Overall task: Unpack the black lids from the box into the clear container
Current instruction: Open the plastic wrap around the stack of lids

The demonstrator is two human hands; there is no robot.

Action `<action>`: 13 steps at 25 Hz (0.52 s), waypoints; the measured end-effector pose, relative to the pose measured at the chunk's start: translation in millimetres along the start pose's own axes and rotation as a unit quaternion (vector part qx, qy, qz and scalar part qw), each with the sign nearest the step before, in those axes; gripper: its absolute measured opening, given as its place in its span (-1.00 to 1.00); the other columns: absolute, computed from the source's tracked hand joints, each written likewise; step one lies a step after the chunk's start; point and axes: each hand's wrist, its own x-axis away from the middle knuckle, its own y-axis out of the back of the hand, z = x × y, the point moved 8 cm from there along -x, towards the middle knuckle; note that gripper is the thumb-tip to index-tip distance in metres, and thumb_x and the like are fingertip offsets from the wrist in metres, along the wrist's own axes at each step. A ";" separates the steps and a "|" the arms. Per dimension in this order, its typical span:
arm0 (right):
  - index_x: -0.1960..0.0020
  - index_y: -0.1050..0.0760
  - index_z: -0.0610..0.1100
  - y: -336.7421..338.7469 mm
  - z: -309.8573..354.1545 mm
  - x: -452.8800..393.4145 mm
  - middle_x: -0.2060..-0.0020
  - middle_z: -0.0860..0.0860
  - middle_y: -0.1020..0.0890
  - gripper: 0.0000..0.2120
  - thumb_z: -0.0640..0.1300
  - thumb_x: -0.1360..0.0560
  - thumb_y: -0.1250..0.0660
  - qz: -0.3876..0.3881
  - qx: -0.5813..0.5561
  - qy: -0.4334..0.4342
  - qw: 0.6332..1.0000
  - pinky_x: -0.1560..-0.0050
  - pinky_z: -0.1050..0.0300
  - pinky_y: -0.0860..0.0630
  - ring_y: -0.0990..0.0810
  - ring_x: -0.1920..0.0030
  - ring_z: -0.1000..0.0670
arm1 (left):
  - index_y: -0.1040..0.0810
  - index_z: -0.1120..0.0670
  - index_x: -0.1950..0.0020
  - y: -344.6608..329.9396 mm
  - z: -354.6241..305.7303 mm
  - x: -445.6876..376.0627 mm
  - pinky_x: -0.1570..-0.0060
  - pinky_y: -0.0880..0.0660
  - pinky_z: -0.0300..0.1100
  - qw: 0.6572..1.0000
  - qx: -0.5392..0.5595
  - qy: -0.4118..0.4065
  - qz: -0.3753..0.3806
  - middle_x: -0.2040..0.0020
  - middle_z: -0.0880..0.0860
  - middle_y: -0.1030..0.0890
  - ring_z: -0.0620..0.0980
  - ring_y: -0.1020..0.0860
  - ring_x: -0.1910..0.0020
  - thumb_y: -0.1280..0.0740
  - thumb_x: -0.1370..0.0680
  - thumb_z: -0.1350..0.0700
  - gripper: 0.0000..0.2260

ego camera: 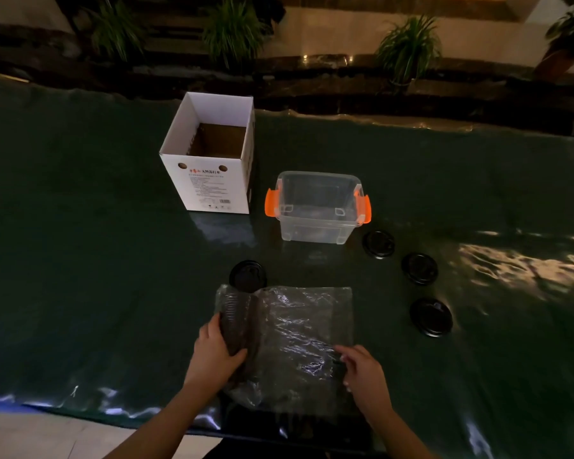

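Note:
A clear plastic bag (299, 329) lies flat on the table in front of me, with a stack of black lids (236, 323) inside its left side. My left hand (217, 351) grips that stack through the bag. At the bag's right edge, my right hand (362, 367) pinches the plastic. A single black lid (248, 275) lies just beyond the bag. Three more black lids (378, 244) (420, 268) (430, 317) lie to the right. The clear container (315, 207) with orange latches stands open, nothing visible inside. The white cardboard box (209, 160) stands open to its left.
The table wears a glossy dark green cover (80, 260) with glare patches at the right. Its near edge runs just under my forearms. A dark ledge with potted plants (408, 48) lies beyond the far edge.

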 end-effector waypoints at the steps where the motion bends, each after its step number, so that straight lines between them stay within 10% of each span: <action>1: -0.16 -0.62 -0.11 0.6 0.4 1.1 0.09 0.02 -0.56 -0.65 -0.41 -0.54 -0.19 -0.002 0.000 0.005 1.000 0.14 0.15 -0.56 -0.49 0.32 0.16 | -0.06 0.07 -0.53 3.3 4.5 -1.4 -0.32 -0.37 0.10 0.999 0.031 -0.004 0.008 -0.43 0.18 -0.28 0.19 -0.36 -0.36 -0.50 -0.38 -0.01 -0.14; 13: -0.14 -0.63 -0.09 9.9 9.9 10.7 0.18 0.17 -0.53 -0.61 -0.45 -0.51 -0.21 -0.035 -0.030 0.041 0.998 0.27 0.39 -0.42 -0.52 0.34 0.20 | -0.05 -0.25 -0.49 15.2 8.0 4.8 -0.35 -0.36 0.11 0.996 -0.041 -0.077 0.005 -0.51 0.17 -0.09 0.20 -0.28 -0.43 -0.29 -0.55 -0.09 -0.40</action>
